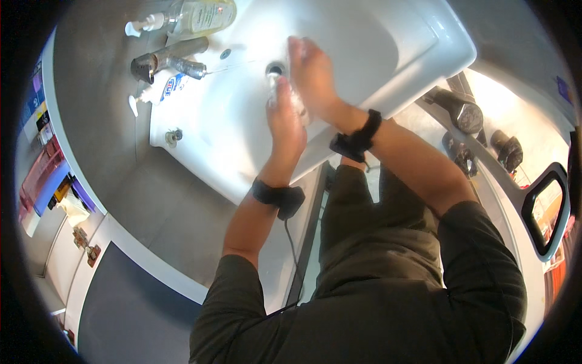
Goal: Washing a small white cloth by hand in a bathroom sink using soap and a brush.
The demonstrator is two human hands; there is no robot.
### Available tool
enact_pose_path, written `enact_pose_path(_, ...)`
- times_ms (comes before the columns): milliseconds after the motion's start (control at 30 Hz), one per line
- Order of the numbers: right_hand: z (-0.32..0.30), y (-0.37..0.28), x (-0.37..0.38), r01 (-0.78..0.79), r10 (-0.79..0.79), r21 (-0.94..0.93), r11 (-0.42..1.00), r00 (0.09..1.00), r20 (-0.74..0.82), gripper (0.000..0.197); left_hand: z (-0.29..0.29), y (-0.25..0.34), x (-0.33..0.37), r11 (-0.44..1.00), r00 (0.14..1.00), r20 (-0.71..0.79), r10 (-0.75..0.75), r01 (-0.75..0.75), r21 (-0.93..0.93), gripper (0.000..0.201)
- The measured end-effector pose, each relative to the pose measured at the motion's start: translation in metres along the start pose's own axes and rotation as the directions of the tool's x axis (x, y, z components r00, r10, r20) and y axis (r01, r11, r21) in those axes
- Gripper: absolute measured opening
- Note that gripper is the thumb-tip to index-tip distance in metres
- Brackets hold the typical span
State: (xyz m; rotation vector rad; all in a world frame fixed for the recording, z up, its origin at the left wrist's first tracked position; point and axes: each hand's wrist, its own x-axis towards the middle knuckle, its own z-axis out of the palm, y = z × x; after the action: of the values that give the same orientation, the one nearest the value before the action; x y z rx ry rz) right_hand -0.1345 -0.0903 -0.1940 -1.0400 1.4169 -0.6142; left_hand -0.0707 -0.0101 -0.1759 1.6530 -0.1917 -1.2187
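Head view: the left hand (287,126) and right hand (313,76) meet closely over the sink (227,136), too blurred to tell any grip; the faucet (176,53) lies leftward, spout aimed right, nearer the left hand.

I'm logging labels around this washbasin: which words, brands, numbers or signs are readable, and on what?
White pump bottle: bold white lettering on blue; wording not copied here.
Clear pump bottle: printed label; most of it too small to read.
Packages at left edge: too blurred.
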Motion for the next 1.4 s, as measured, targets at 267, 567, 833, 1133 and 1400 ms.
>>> enact_pose_path(267, 0.019, 0.026, -0.01, 0.249, -0.241, -0.141, 0.958, 0.968, 0.069, 0.032, 0.021, 0.013, -0.013, 0.942, 0.996, 0.016, -0.082, 0.083, -0.326, 0.042)
enact_pose_path(567, 0.033, 0.018, -0.016, 0.308, -0.331, -0.3, 0.903, 0.943, -0.028, 0.037, -0.018, 0.004, 0.001, 0.96, 0.964, 0.12, -0.238, 0.252, -0.119, 0.048)
enact_pose_path(833, 0.03, 0.006, -0.023, 0.235, -0.21, -0.258, 0.937, 0.97, 0.122, 0.039, -0.04, 0.025, 0.023, 0.94, 0.969, 0.167, -0.181, 0.22, -0.259, 0.033)
enact_pose_path(1133, -0.031, 0.006, 0.023, -0.267, 0.206, 0.31, 0.913, 0.954, 0.217, 0.049, -0.069, 0.059, 0.008, 0.987, 0.984, 0.173, -0.031, 0.057, -0.147, 0.03)
enact_pose_path(1400, -0.074, -0.007, -0.002, -0.385, 0.149, 0.365, 0.847, 0.833, 0.533, 0.047, -0.084, 0.046, 0.01, 0.996, 0.985, 0.173, 0.022, -0.037, 0.081, 0.022)
